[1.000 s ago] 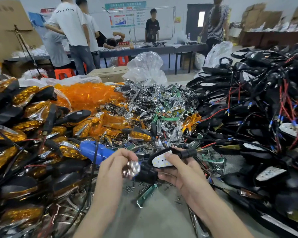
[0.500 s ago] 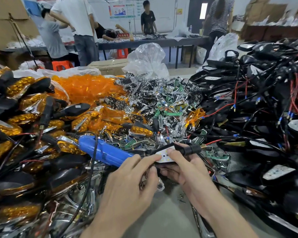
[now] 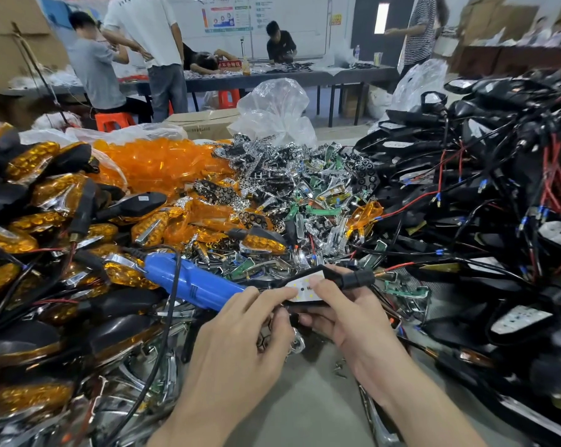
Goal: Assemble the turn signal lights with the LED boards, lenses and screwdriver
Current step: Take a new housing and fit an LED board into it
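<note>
Contact between both hands and one black turn signal housing [image 3: 353,278] is seen just above the grey table [image 3: 305,411], in front of the heaped parts. The housing is held level, with its white LED board [image 3: 300,287] facing up. It is gripped by the right hand [image 3: 356,327]: the thumb is laid on the board's right end and the other fingers are curled under the shell. The left hand [image 3: 237,346] is seen from the back. Its index finger is stretched out so that the tip touches the board's left edge, and a chrome reflector [image 3: 266,337] is pinched beneath the thumb and the curled remaining fingers, just below the housing.

One second ago the reflector was held up in the left fingertips, in plain sight beside the housing's tip. It has since been tucked under the hand, and the hand has been moved over toward the board. The housing, tilted down to the left then, has been levelled.

The blue screwdriver [image 3: 189,282] has been left unmoved on the pile just left of the hands. Orange lenses [image 3: 156,162] are heaped behind it, and mixed chrome parts [image 3: 289,188] are piled at the centre. Wired black housings [image 3: 466,195] are stacked on the right, finished lights [image 3: 30,162] on the left. Loose screws [image 3: 339,369] are scattered on the table near the right wrist.
</note>
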`<control>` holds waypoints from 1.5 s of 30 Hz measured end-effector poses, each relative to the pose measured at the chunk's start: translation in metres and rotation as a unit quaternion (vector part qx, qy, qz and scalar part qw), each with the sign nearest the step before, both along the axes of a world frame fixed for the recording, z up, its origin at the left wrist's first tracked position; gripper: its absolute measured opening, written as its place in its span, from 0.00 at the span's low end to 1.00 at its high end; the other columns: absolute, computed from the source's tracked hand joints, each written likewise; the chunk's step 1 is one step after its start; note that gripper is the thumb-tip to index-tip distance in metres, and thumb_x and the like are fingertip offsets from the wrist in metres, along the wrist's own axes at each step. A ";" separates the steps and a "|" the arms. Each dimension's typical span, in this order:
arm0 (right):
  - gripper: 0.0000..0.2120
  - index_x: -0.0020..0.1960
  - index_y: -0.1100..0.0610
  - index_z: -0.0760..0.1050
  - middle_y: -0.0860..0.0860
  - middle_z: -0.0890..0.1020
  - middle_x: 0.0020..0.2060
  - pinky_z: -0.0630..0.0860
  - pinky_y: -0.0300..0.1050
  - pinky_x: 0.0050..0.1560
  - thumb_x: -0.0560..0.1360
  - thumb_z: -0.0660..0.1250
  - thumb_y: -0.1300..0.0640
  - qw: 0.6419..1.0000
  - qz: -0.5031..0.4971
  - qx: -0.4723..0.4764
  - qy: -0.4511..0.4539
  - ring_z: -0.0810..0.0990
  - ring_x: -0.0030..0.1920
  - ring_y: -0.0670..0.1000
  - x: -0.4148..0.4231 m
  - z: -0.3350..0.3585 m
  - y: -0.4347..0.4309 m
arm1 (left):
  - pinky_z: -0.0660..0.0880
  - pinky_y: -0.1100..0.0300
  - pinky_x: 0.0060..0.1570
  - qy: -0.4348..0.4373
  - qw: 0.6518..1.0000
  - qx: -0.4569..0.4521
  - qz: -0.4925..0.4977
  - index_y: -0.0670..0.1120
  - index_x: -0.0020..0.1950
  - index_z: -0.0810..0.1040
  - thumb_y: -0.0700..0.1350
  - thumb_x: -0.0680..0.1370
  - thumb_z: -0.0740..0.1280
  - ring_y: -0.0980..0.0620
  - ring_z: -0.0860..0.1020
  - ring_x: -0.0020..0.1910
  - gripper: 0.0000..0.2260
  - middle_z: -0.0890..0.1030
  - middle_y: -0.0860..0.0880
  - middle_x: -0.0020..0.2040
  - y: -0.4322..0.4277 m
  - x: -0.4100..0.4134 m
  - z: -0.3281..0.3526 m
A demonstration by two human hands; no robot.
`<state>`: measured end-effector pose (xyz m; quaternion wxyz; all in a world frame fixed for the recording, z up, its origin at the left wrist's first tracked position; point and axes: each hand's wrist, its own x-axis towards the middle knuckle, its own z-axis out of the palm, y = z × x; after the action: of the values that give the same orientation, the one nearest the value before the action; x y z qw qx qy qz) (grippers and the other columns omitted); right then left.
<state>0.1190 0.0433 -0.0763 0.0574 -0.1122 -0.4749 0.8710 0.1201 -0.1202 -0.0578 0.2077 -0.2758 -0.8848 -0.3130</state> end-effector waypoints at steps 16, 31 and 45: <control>0.13 0.63 0.65 0.75 0.64 0.86 0.51 0.82 0.42 0.37 0.80 0.68 0.64 1.000 0.003 0.014 -0.015 0.88 0.44 0.60 0.002 0.002 0.000 | 0.77 0.55 0.42 -0.356 0.764 0.531 -0.081 0.51 0.59 0.84 0.54 0.74 0.66 0.55 0.76 0.35 0.17 0.75 0.53 0.35 0.006 -0.003 0.012; 0.14 0.63 0.67 0.74 0.64 0.86 0.49 0.81 0.40 0.35 0.79 0.69 0.64 0.999 0.009 0.009 -0.030 0.88 0.41 0.58 0.003 0.007 -0.003 | 0.80 0.63 0.38 -0.371 0.704 0.604 -0.048 0.48 0.62 0.77 0.38 0.68 0.70 0.50 0.83 0.38 0.22 0.81 0.44 0.39 0.001 -0.008 0.016; 0.32 0.63 0.58 0.75 0.61 0.87 0.50 0.84 0.48 0.36 0.81 0.51 0.33 0.994 0.050 -0.071 -0.062 0.88 0.44 0.61 -0.001 0.008 0.005 | 0.81 0.63 0.47 -0.343 0.753 0.559 -0.051 0.46 0.59 0.83 0.47 0.64 0.75 0.48 0.86 0.48 0.23 0.86 0.43 0.47 0.001 -0.005 0.018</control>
<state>0.1183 0.0479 -0.0680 -0.0239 -0.1458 -0.4199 0.8954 0.1153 -0.1196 -0.0399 -0.0082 -0.0291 -0.5486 -0.8356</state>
